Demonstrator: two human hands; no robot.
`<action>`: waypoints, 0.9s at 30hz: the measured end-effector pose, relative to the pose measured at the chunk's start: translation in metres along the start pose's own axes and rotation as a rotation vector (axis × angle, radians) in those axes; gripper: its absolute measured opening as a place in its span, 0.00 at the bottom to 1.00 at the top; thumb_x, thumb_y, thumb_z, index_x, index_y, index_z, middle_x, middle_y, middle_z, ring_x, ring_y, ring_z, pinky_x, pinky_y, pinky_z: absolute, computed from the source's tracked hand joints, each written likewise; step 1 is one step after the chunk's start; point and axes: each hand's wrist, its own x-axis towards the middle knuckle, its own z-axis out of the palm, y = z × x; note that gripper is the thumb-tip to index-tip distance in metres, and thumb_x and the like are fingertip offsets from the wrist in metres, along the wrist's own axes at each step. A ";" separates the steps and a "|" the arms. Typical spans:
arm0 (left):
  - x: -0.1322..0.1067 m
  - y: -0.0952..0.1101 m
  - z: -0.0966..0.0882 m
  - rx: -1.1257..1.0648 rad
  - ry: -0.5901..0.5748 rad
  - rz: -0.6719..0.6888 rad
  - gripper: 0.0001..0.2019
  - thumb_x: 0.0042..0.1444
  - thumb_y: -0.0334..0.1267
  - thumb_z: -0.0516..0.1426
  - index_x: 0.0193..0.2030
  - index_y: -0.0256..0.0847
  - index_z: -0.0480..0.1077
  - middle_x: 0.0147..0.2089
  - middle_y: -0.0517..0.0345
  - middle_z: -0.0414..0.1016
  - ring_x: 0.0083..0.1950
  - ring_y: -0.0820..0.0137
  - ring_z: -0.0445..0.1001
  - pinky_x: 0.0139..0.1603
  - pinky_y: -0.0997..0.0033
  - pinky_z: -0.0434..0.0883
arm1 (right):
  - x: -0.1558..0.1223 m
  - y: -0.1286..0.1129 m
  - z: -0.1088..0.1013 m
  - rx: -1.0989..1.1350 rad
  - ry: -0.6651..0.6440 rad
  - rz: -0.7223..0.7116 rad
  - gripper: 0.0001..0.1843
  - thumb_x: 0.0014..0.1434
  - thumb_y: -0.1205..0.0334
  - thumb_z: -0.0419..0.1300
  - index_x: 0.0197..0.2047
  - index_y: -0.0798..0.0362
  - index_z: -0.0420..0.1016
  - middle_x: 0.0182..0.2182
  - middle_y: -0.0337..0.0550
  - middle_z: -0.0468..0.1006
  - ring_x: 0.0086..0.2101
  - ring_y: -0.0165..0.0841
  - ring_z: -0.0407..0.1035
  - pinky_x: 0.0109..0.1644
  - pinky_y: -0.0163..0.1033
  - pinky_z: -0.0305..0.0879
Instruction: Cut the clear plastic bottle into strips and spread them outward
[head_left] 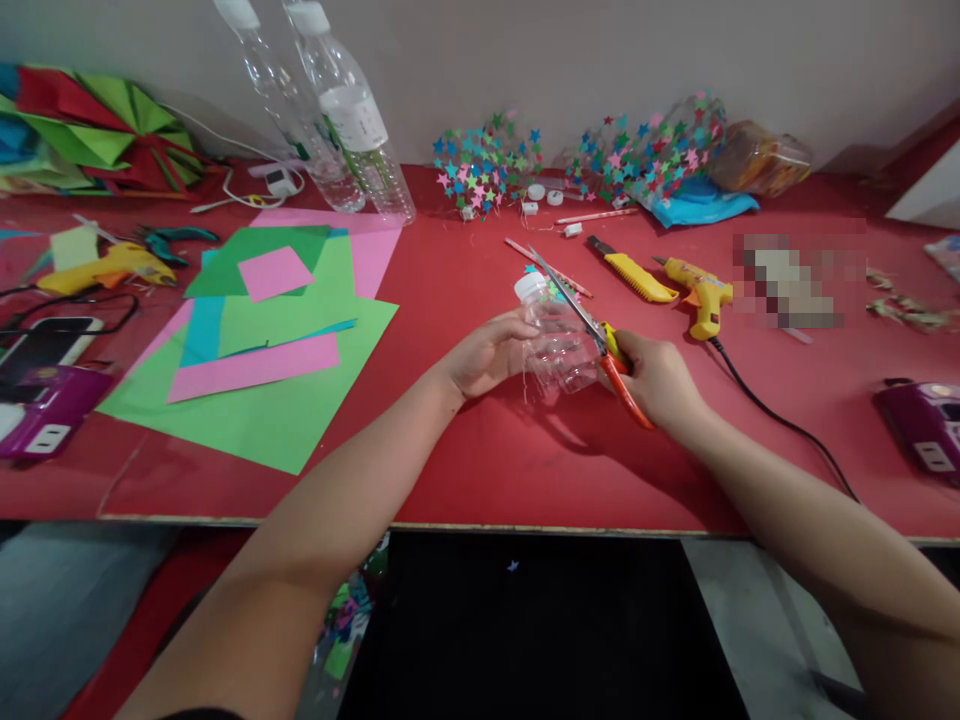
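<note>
Bare forearms (352,480) stretch across the red worktop (487,470), and there's a clear bottle (559,345) above its middle, clasped in the left grip (491,352); the right grip (664,378) clutches orange-and-yellow scissors (599,333), slanting alongside the bottle and past its white cap (529,286).

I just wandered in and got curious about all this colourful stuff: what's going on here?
A person is working at a red table. The left hand holds a clear plastic bottle with a white cap, and the right hand grips scissors. The blades overlap the bottle in this view, but whether they are cutting can't be told. A yellow glue gun and a yellow utility knife lie beyond the right hand; coloured paper is spread to the left.
</note>
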 end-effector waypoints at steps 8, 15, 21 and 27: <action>0.003 -0.009 0.007 0.099 0.174 0.038 0.15 0.52 0.39 0.62 0.46 0.39 0.69 0.50 0.45 0.78 0.53 0.56 0.76 0.54 0.51 0.73 | -0.002 -0.003 0.000 -0.028 -0.031 -0.021 0.14 0.51 0.52 0.53 0.24 0.49 0.51 0.17 0.33 0.55 0.21 0.26 0.44 0.26 0.35 0.43; 0.003 -0.009 0.020 0.207 0.300 0.062 0.19 0.40 0.41 0.68 0.38 0.39 0.68 0.46 0.48 0.79 0.45 0.59 0.79 0.44 0.61 0.76 | -0.007 -0.008 0.003 0.002 -0.111 -0.100 0.13 0.51 0.52 0.53 0.25 0.49 0.55 0.17 0.33 0.57 0.20 0.26 0.47 0.26 0.34 0.44; 0.004 -0.004 0.019 0.111 0.341 0.086 0.14 0.43 0.41 0.66 0.31 0.40 0.66 0.34 0.53 0.80 0.41 0.58 0.80 0.44 0.55 0.77 | -0.009 -0.012 -0.005 0.182 -0.184 -0.086 0.20 0.52 0.45 0.58 0.24 0.51 0.57 0.18 0.32 0.55 0.22 0.25 0.48 0.26 0.33 0.46; 0.012 0.011 -0.011 -0.006 0.688 0.397 0.08 0.46 0.37 0.63 0.31 0.41 0.68 0.28 0.59 0.76 0.38 0.62 0.79 0.44 0.57 0.77 | -0.010 -0.012 -0.026 0.355 -0.376 -0.022 0.25 0.53 0.37 0.58 0.28 0.52 0.63 0.21 0.34 0.60 0.23 0.27 0.53 0.27 0.34 0.49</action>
